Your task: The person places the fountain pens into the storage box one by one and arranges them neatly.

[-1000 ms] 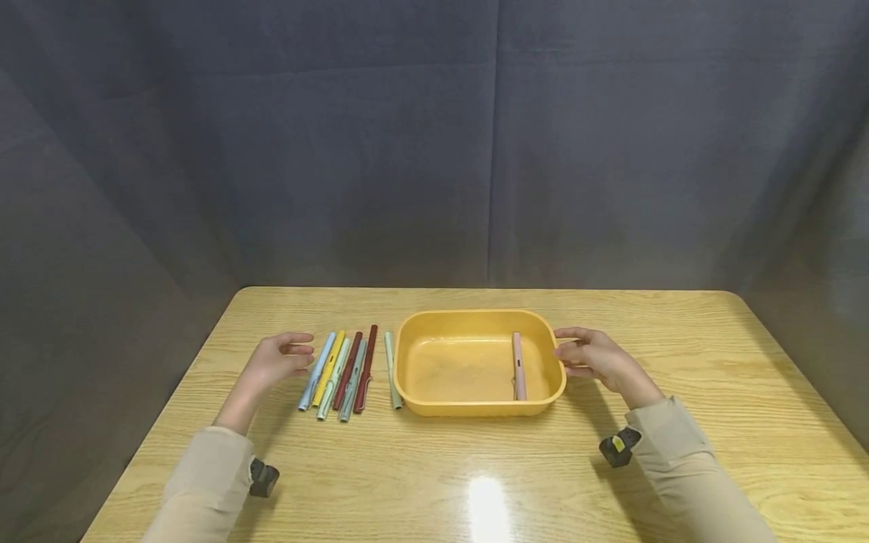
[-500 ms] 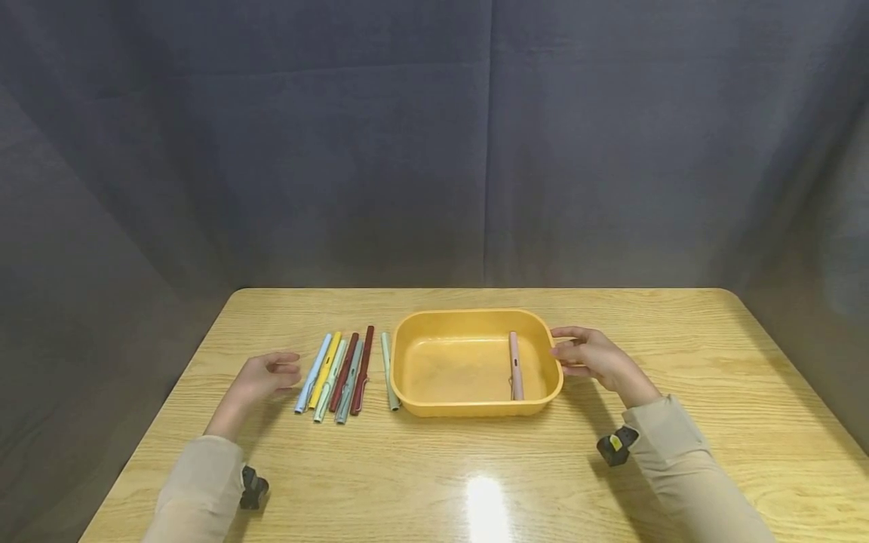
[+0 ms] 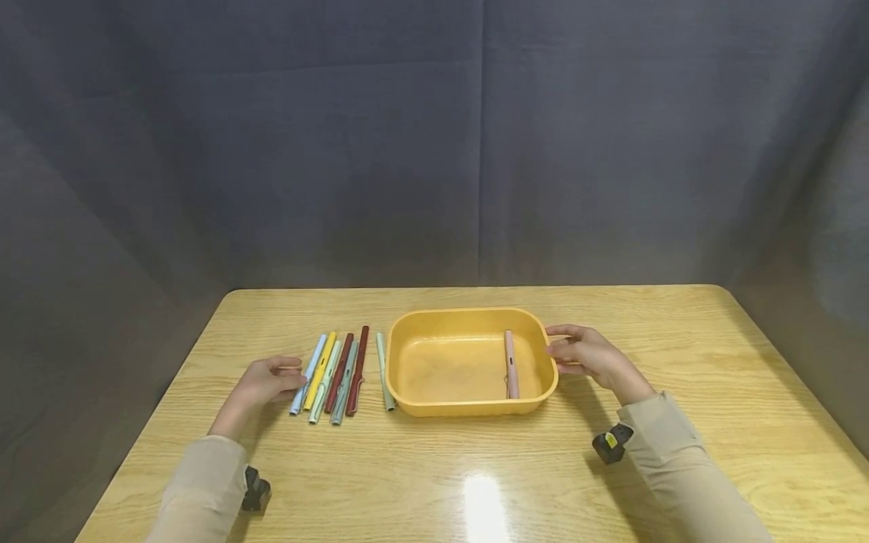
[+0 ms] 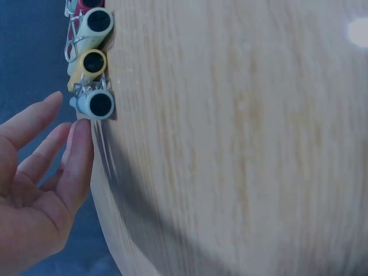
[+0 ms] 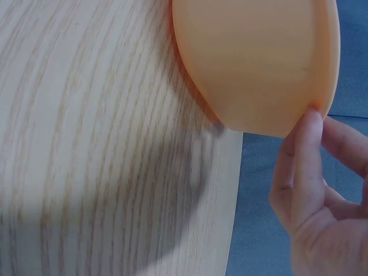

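Several pens lie side by side left of the yellow tray [image 3: 434, 408]. At the left end of the row is a light blue pen [image 3: 310, 373], then a yellow pen [image 3: 321, 371]. My left hand [image 3: 268, 381] reaches in from the left, its fingertips right at the light blue pen. In the left wrist view, the thumb stands apart from the straight fingers [image 4: 81, 149]. My right hand [image 3: 597, 360] holds the tray's right end, with the thumb over the rim and fingers [image 5: 310, 149] against the outer wall. Inside the tray, near its right end, lies a pink pen [image 3: 511, 366].
Pale green, dark red and grey-green pens fill the rest of the row. A single green pen [image 3: 385, 371] lies right beside the tray's left wall. Dark curtains [image 3: 366, 151] hang behind the wooden table [image 3: 380, 475] and along its sides.
My left hand first drew back from the pens, then came forward again to the light blue one. My right hand stays at the tray. The whole head view has shifted slightly.
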Action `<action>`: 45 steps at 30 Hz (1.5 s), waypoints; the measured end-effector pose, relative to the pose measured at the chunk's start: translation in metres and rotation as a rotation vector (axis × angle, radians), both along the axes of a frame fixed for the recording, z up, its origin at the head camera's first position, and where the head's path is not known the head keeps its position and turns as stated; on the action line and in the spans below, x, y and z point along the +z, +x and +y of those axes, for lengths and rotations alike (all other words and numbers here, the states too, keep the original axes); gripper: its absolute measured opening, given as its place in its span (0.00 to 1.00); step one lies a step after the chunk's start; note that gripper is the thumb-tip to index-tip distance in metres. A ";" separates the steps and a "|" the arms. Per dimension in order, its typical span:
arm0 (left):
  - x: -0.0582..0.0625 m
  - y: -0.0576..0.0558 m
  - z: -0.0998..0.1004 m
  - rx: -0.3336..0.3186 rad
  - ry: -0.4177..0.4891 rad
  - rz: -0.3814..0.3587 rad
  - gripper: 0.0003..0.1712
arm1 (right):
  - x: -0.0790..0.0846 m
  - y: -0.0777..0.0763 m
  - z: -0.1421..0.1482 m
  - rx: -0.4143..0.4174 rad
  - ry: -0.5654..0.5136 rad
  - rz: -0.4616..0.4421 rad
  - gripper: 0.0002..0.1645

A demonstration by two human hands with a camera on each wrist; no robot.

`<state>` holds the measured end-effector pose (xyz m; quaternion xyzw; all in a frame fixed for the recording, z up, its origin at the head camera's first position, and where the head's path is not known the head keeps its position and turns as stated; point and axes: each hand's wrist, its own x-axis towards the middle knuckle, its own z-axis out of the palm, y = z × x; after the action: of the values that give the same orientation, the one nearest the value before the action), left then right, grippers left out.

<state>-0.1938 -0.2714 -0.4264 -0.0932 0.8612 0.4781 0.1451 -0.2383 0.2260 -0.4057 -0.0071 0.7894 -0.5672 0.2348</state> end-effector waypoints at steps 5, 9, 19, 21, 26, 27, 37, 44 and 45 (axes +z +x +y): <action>-0.001 -0.001 0.003 0.002 -0.016 -0.002 0.31 | 0.000 -0.001 -0.002 -0.012 0.004 -0.006 0.35; -0.003 -0.002 0.003 -0.001 -0.040 -0.005 0.32 | 0.001 -0.001 -0.003 -0.021 0.002 -0.009 0.34; -0.005 -0.002 0.004 0.005 -0.062 -0.007 0.30 | 0.000 0.000 -0.002 -0.020 -0.006 -0.003 0.34; -0.006 -0.003 0.005 0.008 -0.067 -0.006 0.30 | 0.000 0.000 -0.002 -0.021 -0.007 -0.004 0.34; -0.007 -0.003 0.004 0.011 -0.085 0.002 0.30 | 0.000 0.000 -0.002 -0.020 -0.004 0.000 0.33; -0.007 -0.003 0.004 0.012 -0.087 0.003 0.30 | 0.000 0.000 -0.002 -0.018 -0.004 0.000 0.33; -0.001 -0.001 -0.005 0.031 0.007 -0.012 0.33 | 0.001 0.001 -0.002 -0.012 0.005 0.004 0.34; 0.017 -0.002 0.004 -0.001 0.147 0.010 0.35 | 0.003 0.002 -0.003 -0.010 0.019 0.006 0.34; 0.020 -0.002 0.006 -0.006 0.165 0.012 0.36 | 0.003 0.002 -0.003 -0.011 0.019 0.005 0.34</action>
<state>-0.1959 -0.2651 -0.4066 -0.0757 0.8201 0.5473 0.1486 -0.2363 0.2233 -0.4032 -0.0018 0.7953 -0.5610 0.2297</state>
